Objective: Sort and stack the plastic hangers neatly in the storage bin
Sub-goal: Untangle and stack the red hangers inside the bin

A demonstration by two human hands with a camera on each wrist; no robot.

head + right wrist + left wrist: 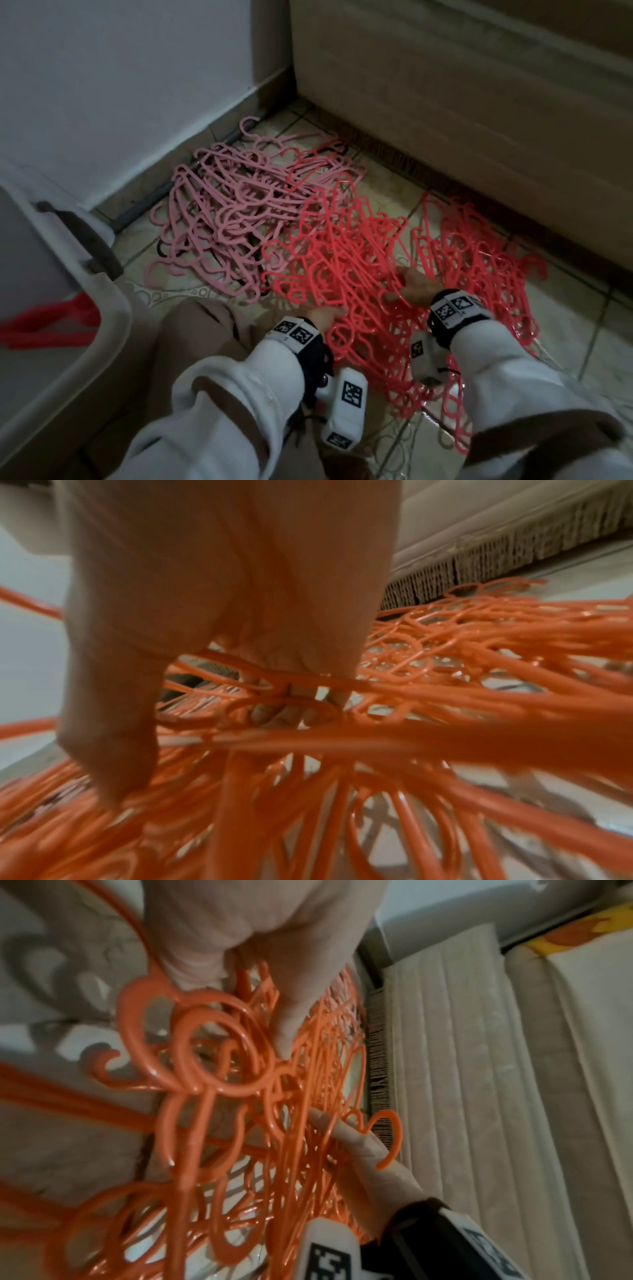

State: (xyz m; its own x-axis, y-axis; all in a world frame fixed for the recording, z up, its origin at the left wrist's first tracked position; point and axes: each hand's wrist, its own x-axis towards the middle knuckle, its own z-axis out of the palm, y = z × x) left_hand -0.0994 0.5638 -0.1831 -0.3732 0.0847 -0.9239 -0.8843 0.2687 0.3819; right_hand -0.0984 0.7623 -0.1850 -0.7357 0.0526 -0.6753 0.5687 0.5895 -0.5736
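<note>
Hangers are lying all over the tiled floor, between the white wall and a big beige mattress-looking thing that's sitting on the right. Bigger pile is the red hangers, sprawling across the middle and right. Just beside it on the left, touching and overlapping a bit, the pink hangers are bunching up toward the corner. Storage bin is sitting at the left edge, white with a dark handle, and a few red ones are already lying inside.

Both hands are digging into the near side of the red tangle, close together but not touching. Left hand is poking its fingers down among the hooks; can't tell if it's actually gripping any. Right hand is curling its fingers around a couple of red bars.
</note>
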